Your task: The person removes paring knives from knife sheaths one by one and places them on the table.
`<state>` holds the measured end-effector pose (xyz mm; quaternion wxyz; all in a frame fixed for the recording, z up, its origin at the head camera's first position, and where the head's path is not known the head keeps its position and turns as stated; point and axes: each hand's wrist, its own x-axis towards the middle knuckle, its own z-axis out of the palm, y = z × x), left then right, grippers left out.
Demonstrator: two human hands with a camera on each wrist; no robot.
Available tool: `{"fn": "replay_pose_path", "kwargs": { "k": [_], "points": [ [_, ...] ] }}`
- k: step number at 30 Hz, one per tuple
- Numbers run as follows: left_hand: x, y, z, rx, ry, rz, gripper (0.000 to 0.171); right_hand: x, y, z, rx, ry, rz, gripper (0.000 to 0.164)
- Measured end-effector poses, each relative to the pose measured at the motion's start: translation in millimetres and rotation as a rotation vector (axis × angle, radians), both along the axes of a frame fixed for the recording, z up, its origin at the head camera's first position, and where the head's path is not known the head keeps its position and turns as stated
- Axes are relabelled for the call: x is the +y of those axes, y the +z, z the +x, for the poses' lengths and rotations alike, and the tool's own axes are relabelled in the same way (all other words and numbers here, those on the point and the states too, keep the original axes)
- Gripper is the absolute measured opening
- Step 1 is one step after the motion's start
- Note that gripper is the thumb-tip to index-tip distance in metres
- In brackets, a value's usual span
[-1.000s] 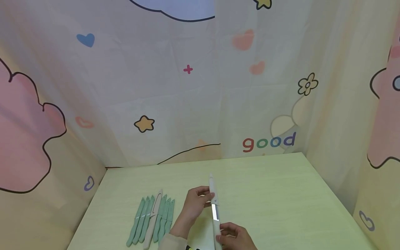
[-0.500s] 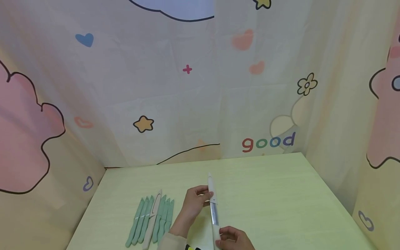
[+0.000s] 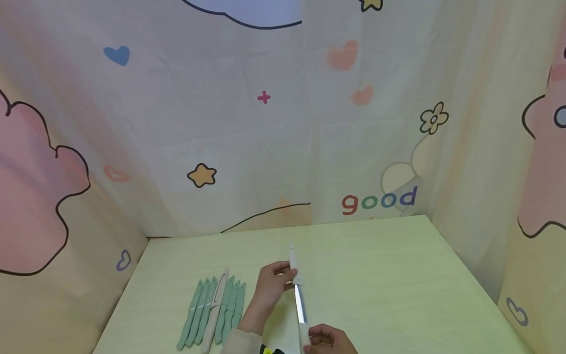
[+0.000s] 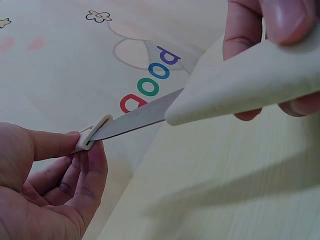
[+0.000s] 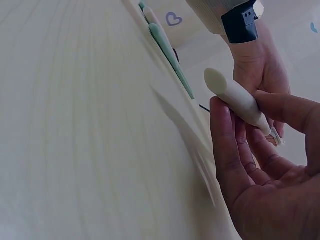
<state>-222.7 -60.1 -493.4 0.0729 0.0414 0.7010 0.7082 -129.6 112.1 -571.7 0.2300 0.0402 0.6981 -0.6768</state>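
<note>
Pinching white blade sheath [image 3: 293,262], your left hand [image 3: 270,286] has thumb and fingers on its two sides. Your right hand [image 3: 333,339] grips handle of white-handled knife [image 3: 300,306]; blade is bare in middle, tip inside sheath. Knife is above pale green table [image 3: 376,275], right of six green knives [image 3: 206,312] and white sheathed knife [image 3: 214,315].

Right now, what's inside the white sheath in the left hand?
The front end of the blade enters the white sheath; the tip is covered, so its depth cannot be seen.
</note>
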Motion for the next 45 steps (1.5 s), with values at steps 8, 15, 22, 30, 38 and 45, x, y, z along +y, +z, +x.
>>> {"fn": "replay_pose_path", "kwargs": {
  "k": [8,15,22,30,38,45],
  "points": [
    [-1,-13.9,-8.3,-0.012,0.054,0.028,0.025,1,-4.3,1.6,0.068,0.04,-0.026,0.034],
    [-4,-34.8,-21.0,-0.042,0.125,0.046,0.027,2,-6.5,2.1,0.123,0.056,-0.058,0.034],
    [-6,-26.6,-17.1,-0.058,0.152,0.045,0.027,1,-8.2,2.2,0.124,0.063,-0.048,0.032],
    [-7,-2.7,-1.3,-0.043,0.115,0.048,0.026,2,-6.2,1.7,0.121,0.06,-0.049,0.033],
    [-9,-25.4,-10.0,-0.019,0.07,0.036,0.025,2,-2.7,-0.7,0.059,0.031,0.009,0.032],
    [-9,-42.6,-15.5,-0.037,0.053,0.012,0.026,3,0.8,-0.7,0.056,-0.004,0.011,0.03]
  ]
}}
